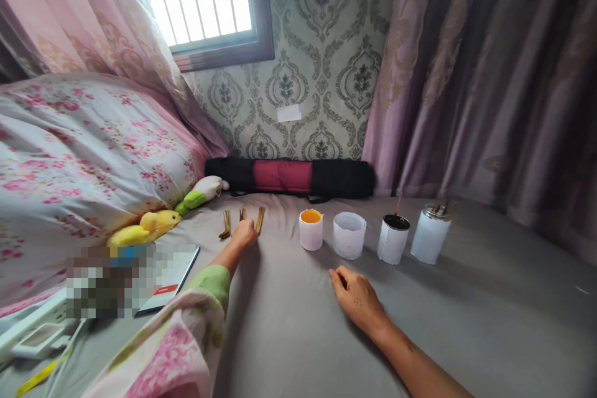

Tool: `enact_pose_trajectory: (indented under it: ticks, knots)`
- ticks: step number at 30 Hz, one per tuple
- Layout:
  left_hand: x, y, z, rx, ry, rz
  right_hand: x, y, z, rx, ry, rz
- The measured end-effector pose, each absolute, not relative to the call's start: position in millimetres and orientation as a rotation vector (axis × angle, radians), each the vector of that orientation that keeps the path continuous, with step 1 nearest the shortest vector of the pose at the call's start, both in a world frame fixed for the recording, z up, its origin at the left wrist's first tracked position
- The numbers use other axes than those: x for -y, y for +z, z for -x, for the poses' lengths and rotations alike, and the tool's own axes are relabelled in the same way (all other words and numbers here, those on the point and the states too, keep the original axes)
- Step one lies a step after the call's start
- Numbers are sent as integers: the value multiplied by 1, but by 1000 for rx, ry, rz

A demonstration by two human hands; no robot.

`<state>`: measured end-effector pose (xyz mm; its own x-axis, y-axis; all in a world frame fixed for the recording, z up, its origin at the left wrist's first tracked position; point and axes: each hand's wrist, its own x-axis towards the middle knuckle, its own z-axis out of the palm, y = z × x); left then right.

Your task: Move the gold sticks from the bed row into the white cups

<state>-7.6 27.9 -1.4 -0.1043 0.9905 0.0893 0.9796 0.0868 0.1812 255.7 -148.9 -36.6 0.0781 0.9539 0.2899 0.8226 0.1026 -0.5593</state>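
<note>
My left hand reaches forward over the middle of three small bundles of thin brown sticks. Its fingers are curled down and mostly hidden, so I cannot see what they hold. One more bundle lies to its left, and another bundle lies close on its right. My right hand rests on the grey sheet with fingers loosely curled and nothing visible in them. Beyond it stand a white-wrapped cup with orange inside and a translucent whitish cup.
At right are a white-wrapped can with a dark inside and a stick, and a jar of sticks. A black and red roll lies along the wall. Left are yellow plush toys, a flat tablet-like item and a power strip.
</note>
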Motion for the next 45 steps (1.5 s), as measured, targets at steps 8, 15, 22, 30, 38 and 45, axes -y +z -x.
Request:
enact_pose_trajectory:
  ticks: [8, 15, 22, 30, 38, 45]
  knots:
    - [-27, -4, 4, -2267, 265, -2084, 149, -35, -256, 1764, 274, 1743]
    - [-31, -10, 5, -2251, 232, -2131, 148, -37, -256, 1767, 260, 1743]
    - [-37, -15, 7, -2241, 235, -2163, 148, -37, -257, 1771, 232, 1742]
    - [-38, -17, 8, -2230, 274, -2179, 149, -34, -255, 1768, 251, 1755]
    - [-38, -17, 8, -2230, 308, -2164, 149, -34, -255, 1767, 244, 1767]
    - [-36, -15, 7, -2214, 330, -2159, 148, -35, -255, 1766, 247, 1768]
